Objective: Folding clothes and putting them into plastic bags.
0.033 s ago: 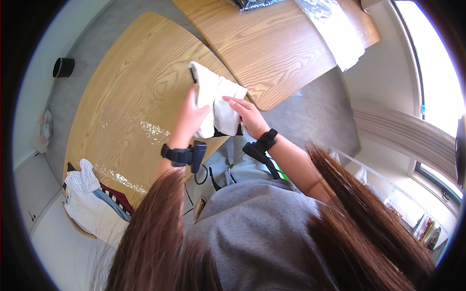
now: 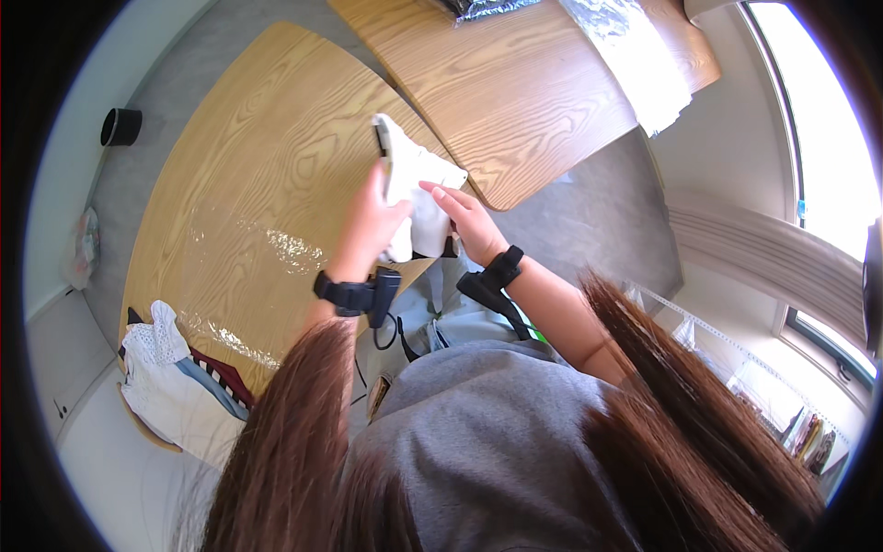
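A white folded garment with dark edges (image 2: 430, 219) is held between my two hands over the right edge of the wooden table. My left hand (image 2: 372, 219) is closed around its left side, thumb on the white cloth, and that side stands tilted up. From the right, my right hand (image 2: 471, 219) grips the other side, its fingers lying over the front; the thumb's hold is partly hidden. The garment's exact kind cannot be told, folded as it is. Each wrist wears a black strap with a small device.
A clear plastic bag (image 2: 248, 267) lies flat on the wooden table (image 2: 276, 120). Folded clothes (image 2: 175, 368) are at its near left corner. A second table (image 2: 515, 83) beyond carries white plastic packaging (image 2: 635, 69). A black bin (image 2: 120, 127) stands on the floor by the wall.
My left hand has moved slightly right, carrying the garment's left side inward and tilting it up more, so the garment looks narrower. My right hand has barely moved.
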The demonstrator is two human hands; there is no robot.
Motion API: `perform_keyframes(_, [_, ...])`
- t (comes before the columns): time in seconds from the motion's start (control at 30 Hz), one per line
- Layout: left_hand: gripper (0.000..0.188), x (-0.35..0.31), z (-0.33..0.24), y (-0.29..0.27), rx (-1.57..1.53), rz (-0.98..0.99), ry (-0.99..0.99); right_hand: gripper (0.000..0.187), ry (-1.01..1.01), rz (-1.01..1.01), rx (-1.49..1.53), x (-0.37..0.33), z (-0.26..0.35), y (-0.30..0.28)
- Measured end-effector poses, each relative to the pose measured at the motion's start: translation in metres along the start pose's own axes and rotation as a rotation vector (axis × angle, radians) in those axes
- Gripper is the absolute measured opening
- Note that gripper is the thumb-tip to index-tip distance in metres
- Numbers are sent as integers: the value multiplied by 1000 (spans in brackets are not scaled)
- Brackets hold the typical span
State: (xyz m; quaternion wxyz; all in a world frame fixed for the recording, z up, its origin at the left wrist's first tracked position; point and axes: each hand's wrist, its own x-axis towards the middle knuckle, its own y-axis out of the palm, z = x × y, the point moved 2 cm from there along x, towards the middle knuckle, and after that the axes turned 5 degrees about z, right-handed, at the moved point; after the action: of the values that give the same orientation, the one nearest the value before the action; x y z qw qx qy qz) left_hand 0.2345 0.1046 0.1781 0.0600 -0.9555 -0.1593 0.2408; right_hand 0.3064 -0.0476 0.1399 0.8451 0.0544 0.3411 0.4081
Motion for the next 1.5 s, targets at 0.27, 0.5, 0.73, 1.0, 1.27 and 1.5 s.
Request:
perform_keyframes(0.27, [58, -15, -1, 52, 497, 7, 217, 32, 55, -55, 387, 1, 2, 28])
perform_keyframes(0.5, [46, -59, 8, 20, 312, 125, 339, 26, 35, -214, 187, 8, 2, 26])
perform_keyframes(0.73, [35, -158, 97, -79, 453, -322, -85, 23, -59, -187, -128, 0, 30, 32])
perform_keyframes(1.0, [62, -254, 162, -56, 892, -280, -287, 27, -1, -58, -268, -2, 48, 57])
perform_keyframes(1.27, [58, -243, 175, -30, 919, -344, -190, 26, 6, 36, -416, -19, 61, 77])
perform_keyframes(1.5, [53, -170, 154, -19, 947, -551, -142, 26, -2, -4, -459, -32, 71, 93])
